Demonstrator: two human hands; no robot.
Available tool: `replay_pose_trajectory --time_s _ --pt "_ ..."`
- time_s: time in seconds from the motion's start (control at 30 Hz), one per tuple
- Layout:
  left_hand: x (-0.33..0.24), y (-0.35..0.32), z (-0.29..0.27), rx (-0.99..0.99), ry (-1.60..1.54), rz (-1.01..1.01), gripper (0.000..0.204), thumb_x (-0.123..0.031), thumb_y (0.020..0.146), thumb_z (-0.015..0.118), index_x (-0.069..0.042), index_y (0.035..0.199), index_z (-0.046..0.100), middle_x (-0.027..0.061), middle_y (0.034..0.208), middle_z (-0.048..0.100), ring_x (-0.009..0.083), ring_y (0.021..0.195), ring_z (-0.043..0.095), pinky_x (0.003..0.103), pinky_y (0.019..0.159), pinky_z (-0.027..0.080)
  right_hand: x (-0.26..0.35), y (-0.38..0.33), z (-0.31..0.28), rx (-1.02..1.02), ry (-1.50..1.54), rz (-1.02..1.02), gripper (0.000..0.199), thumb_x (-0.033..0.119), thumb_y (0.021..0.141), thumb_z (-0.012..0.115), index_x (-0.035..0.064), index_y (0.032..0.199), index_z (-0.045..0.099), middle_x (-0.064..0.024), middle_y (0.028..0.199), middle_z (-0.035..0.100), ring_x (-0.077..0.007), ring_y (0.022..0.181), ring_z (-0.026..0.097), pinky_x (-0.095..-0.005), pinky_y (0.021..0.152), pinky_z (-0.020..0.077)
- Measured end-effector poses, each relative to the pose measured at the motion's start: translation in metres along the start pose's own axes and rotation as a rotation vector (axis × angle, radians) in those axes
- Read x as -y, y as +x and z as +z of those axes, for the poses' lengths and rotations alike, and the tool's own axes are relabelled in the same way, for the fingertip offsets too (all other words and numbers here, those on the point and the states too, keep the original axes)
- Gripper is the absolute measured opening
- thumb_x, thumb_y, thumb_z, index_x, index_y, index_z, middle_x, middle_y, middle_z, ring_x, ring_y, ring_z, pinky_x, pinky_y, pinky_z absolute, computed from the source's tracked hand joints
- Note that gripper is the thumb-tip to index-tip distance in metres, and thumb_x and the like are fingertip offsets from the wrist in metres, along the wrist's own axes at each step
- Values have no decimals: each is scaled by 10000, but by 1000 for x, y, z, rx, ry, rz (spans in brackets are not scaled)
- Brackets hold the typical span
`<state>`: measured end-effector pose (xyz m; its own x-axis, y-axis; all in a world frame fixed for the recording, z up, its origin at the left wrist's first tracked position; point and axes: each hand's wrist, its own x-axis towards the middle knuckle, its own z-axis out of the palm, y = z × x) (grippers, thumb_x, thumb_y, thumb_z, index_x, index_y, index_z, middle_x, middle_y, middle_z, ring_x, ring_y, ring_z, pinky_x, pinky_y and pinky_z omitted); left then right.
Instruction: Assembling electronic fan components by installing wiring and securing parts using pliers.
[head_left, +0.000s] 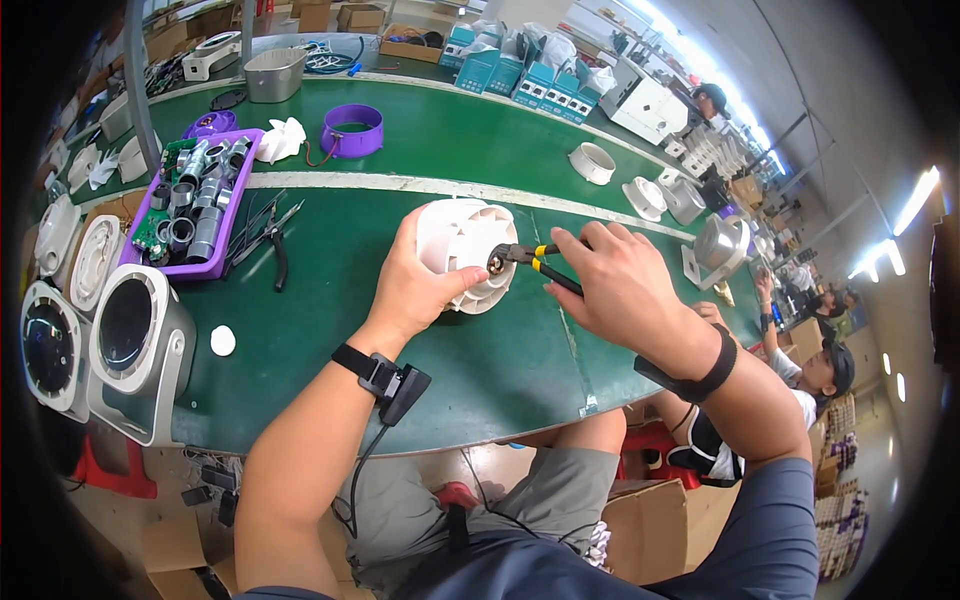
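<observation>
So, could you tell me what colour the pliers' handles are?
Yellow and black pliers, head view.

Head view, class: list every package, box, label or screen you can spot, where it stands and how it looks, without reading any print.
Teal and white cartons: clustered at the belt's far edge, small upright boxes.
Brown cardboard boxes: far top, behind the belt, open-topped.
Cardboard box: on the floor by the person's knee, brown.
No screens are visible.

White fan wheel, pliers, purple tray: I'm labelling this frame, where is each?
white fan wheel (462,232), head view, upper blades
pliers (520,253), head view, metal nose
purple tray (190,270), head view, front rim
</observation>
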<state>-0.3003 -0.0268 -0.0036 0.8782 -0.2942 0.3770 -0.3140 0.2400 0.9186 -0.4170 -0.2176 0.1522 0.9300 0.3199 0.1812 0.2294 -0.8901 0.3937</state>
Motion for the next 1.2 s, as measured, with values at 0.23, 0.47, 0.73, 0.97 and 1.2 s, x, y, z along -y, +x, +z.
replay_pose_trajectory --time_s 0.23,0.47,0.73,0.97,1.2 --pt "6 0 2 34 -142 -21 891 -93 733 898 -21 1476 411 146 1365 595 234 1256 586 370 1062 481 3 -1 -6 92 -6 32 508 332 873 746 59 1285 629 -128 963 624 -316 915 631 -432 793 523" --pt "8 -1 3 42 -138 -7 901 -97 737 897 -16 1485 400 147 1373 588 223 1265 575 370 1062 483 4 -3 -2 124 -17 43 477 316 877 747 56 1259 629 -118 921 611 -310 861 642 -427 712 535" --pt "6 -1 3 5 -117 -50 687 -152 765 892 11 1321 521 136 1217 671 230 1115 658 376 975 534 3 -5 8 77 30 26 464 301 871 760 72 1251 624 -123 880 589 -320 780 651 -442 667 534" --pt "-8 1 -3 -11 90 -22 635 -179 776 886 -11 1278 536 148 1205 671 245 1103 659 387 954 536 -2 -6 27 145 405 187 393 310 898 740 10 1142 673 -175 859 653 -359 798 681 -438 672 555" --pt "-5 0 -2 9 113 -7 632 -189 784 883 -13 1275 528 162 1211 666 263 1115 657 390 952 537 -10 -21 69 504 1349 674 449 381 976 679 -49 1104 702 2 783 599 -166 647 566 -341 574 473"
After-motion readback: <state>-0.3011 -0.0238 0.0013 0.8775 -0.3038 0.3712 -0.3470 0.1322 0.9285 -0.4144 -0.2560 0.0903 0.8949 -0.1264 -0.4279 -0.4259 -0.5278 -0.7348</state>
